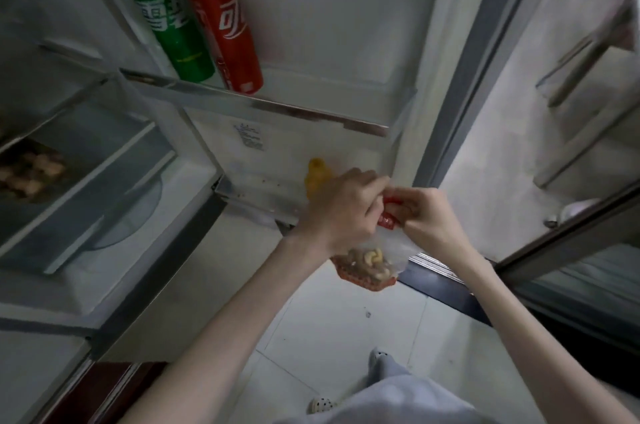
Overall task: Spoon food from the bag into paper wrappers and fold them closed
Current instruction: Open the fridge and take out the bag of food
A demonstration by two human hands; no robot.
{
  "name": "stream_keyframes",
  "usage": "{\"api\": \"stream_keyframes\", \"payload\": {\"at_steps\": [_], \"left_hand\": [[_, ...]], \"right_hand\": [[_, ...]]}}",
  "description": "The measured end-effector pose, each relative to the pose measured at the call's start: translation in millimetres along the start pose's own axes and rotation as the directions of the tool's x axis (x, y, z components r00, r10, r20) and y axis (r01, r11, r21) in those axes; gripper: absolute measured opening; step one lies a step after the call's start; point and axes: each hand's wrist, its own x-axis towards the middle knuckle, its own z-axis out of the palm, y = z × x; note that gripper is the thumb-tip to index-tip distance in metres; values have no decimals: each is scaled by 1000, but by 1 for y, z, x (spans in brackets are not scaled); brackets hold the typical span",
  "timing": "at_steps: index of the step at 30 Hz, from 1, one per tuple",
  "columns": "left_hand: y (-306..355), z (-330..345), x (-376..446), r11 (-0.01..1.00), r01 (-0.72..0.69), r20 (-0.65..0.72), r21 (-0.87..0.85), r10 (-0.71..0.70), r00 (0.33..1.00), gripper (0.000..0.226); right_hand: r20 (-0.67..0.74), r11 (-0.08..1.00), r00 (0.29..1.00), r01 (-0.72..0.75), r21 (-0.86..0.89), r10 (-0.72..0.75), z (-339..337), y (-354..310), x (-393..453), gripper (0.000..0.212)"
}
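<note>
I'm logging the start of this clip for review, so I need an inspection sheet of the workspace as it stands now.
Surface: no work table in view; pale tiled floor below the hands.
Job's things: clear bag with a red top edge, holding nuts, held up in front of the open fridge; no spoon or paper wrappers seen.
Clutter: green can and red can on the upper door shelf; yellow bottle on the lower one; tray of brownish food inside the fridge.
Grippers: left hand and right hand both pinch the bag's red top.
Cables: nothing seen.
Surroundings: fridge door open; glass door frame at right.
</note>
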Motion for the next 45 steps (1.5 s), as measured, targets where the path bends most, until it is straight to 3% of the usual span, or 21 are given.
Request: {"api": "stream_keyframes", "payload": {"at_steps": [3,5,8,10,19,23,28,32,35,36,39,43,45], "left_hand": [[21,27,27,999,22,223,45,-31,974,15],[32,42,45,992,22,270,126,-56,961,22],[43,61,72,981,58,287,183,-110,952,31],[45,69,87,975,138,300,177,-187,935,35],[43,82,90,949,292,293,121,-315,903,40],[44,85,76,946,318,238,63,-323,916,35],[46,83,35,955,296,122,-12,-292,949,27],[51,76,-12,962,271,55,28,-273,961,35],[50,64,-44,963,241,-21,118,-240,971,45],[49,58,-55,963,202,-59,175,-195,979,42],[44,37,-90,942,87,-160,323,-36,986,22],[40,18,-152,936,231,-355,266,-127,926,21],[36,11,-187,915,329,-424,233,-209,881,32]], "right_hand": [[28,973,974,-226,43,225,-20,40,-8,19],[61,941,942,-334,52,331,-32,59,-9,48],[96,942,937,-329,-70,335,-46,75,2,94],[108,941,942,-299,-162,318,-55,84,16,103],[245,944,923,-246,-219,297,-70,101,50,75],[240,930,942,-145,-338,234,-69,105,50,67],[360,847,916,45,-529,176,-74,96,41,42],[547,835,824,192,-516,148,-65,67,33,14],[687,809,716,330,-486,121,-48,34,18,19],[723,781,681,390,-488,112,-41,23,12,11],[822,711,560,536,-456,105,-15,-2,-4,29],[914,689,391,632,-354,111,24,-42,-20,26],[937,661,349,706,-253,-14,48,-60,-31,15]]}}
